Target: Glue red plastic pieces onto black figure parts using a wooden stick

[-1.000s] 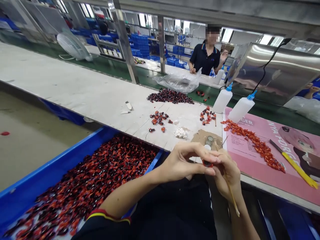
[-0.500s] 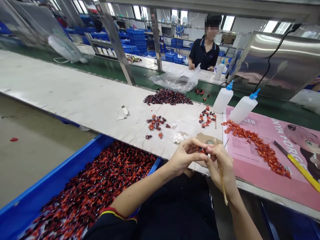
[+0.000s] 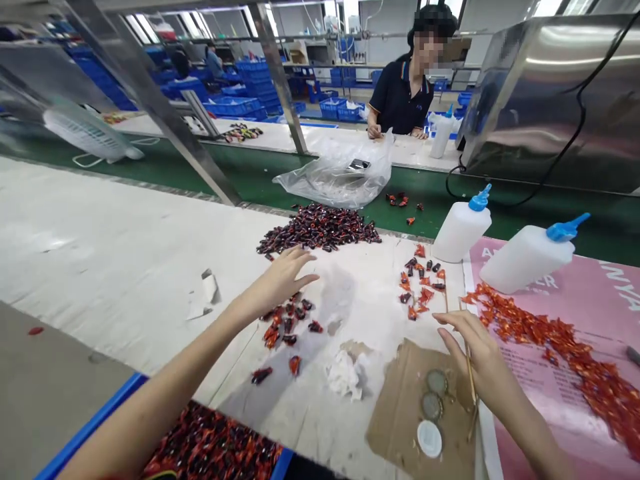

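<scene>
My left hand (image 3: 281, 283) reaches over the table, thumb and fingers apart, with nothing seen in it. Its fingertips are near a pile of small dark pieces (image 3: 320, 228). Below the palm lies a loose group of small red-and-black pieces (image 3: 289, 323), partly hidden by the hand. My right hand (image 3: 475, 350) hovers at the right edge of a cardboard piece (image 3: 400, 407), fingers stretched forward. A thin wooden stick (image 3: 470, 377) is lodged in that hand. On the cardboard sit two greyish round caps (image 3: 433, 405) and a white round lid (image 3: 429, 439).
Two white squeeze bottles (image 3: 463, 233) stand beyond my right hand. Orange-red pieces (image 3: 555, 337) spread over a pink printed sheet (image 3: 520, 380). Crumpled tissue (image 3: 345, 375) lies mid-table. A blue bin (image 3: 95, 430) of pieces is below the edge. A person (image 3: 403, 93) sits opposite.
My hands have parted from the small piece they held together. The left has moved forward and left; the right has shifted right, still with the stick. The view has moved closer to the table.
</scene>
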`<act>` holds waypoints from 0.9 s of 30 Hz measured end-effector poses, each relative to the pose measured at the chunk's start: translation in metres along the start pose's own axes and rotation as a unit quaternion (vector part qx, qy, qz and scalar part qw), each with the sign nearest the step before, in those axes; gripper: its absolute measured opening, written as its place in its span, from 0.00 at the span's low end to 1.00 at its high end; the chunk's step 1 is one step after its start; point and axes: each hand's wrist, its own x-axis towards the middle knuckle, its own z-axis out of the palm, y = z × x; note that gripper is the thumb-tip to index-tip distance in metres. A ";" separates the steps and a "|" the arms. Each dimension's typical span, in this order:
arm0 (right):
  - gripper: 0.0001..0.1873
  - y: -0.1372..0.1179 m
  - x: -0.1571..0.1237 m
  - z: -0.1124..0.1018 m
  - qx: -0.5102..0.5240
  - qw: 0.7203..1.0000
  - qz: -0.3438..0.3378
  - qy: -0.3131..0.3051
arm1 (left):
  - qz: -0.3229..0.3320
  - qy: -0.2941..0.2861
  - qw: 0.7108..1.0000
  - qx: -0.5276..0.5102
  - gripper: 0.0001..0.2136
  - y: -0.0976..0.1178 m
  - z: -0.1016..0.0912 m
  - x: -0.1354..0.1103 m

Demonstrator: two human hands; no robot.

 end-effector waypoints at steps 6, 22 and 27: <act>0.11 0.016 -0.009 0.008 -0.051 0.998 -0.025 0.041 | 0.067 -0.081 0.994 0.038 0.22 0.044 0.058 0.205; 0.19 0.036 -0.018 0.003 -0.187 0.981 -0.053 -0.013 | 0.062 0.021 0.998 -0.003 0.15 0.053 0.161 0.357; 0.18 0.036 -0.016 0.004 -0.190 0.980 -0.054 -0.004 | 0.168 -0.027 0.985 -0.028 0.14 0.063 0.166 0.348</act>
